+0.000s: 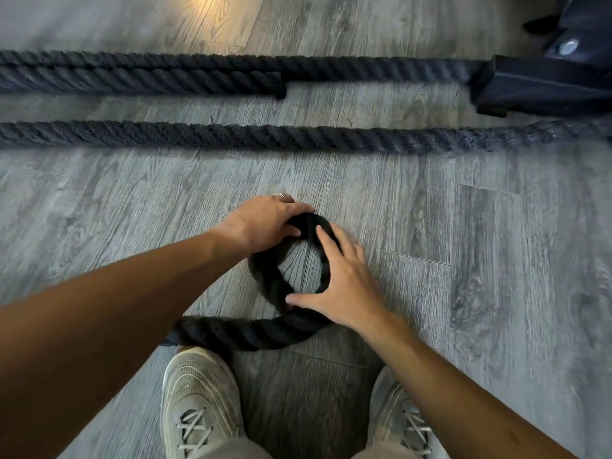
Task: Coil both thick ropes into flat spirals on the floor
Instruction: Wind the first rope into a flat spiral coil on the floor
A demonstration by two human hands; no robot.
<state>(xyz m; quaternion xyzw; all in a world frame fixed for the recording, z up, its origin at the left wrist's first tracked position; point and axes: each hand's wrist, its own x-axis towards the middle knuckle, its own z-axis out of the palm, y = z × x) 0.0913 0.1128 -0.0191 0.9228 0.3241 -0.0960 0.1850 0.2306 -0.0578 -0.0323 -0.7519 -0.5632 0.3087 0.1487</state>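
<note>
A thick black rope (265,276) lies bent into one small loop on the grey wood floor just ahead of my feet. My left hand (265,223) grips the loop's top left. My right hand (344,276) presses flat on its right side, with the thumb on the crossing at the bottom. The rope's tail (231,332) runs left under my left forearm. Farther away a second stretch of rope (298,139) lies straight across the floor. Behind it are two more strands side by side, one ending in a capped tip (278,86).
A dark metal base of gym equipment (543,87) stands at the far right, and the far rope runs up to it. My two grey sneakers (198,402) are planted just behind the loop. Grey plank floor lies bare to the right of my hands.
</note>
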